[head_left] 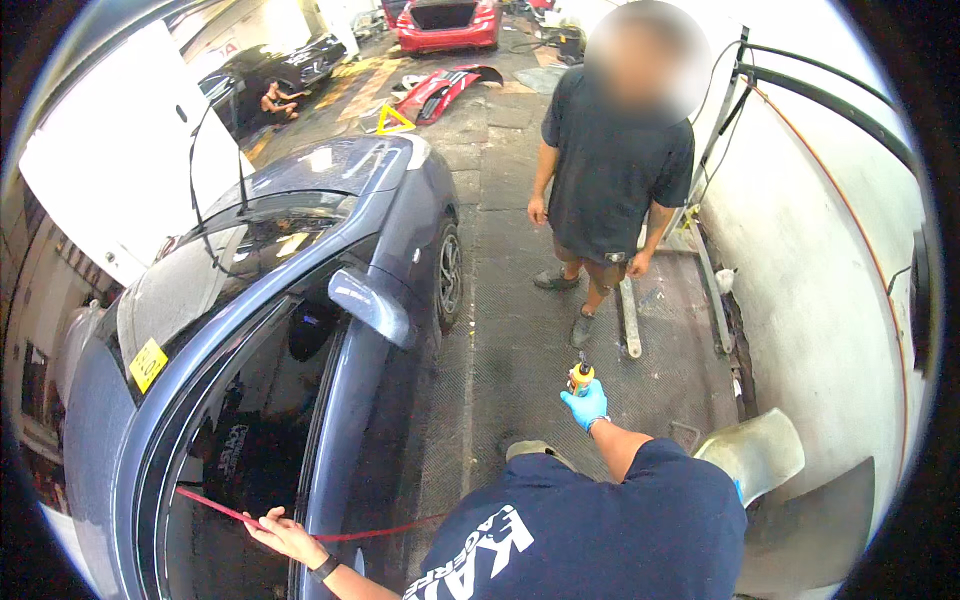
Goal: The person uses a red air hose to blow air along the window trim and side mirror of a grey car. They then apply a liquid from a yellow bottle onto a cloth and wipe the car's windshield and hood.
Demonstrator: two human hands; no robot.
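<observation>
The left hand (287, 541) pinches a red strap (215, 506); the right hand (586, 404) grips a yellow bottle (581, 377). Strap best kept untwisted.

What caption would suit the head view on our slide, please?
Beside a blue car, the left hand holds a red strip, the gloved right hand a yellow object.

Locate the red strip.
In the head view's lower left, the red strip runs by the dark car window, at the left hand with the black wristband.
</observation>
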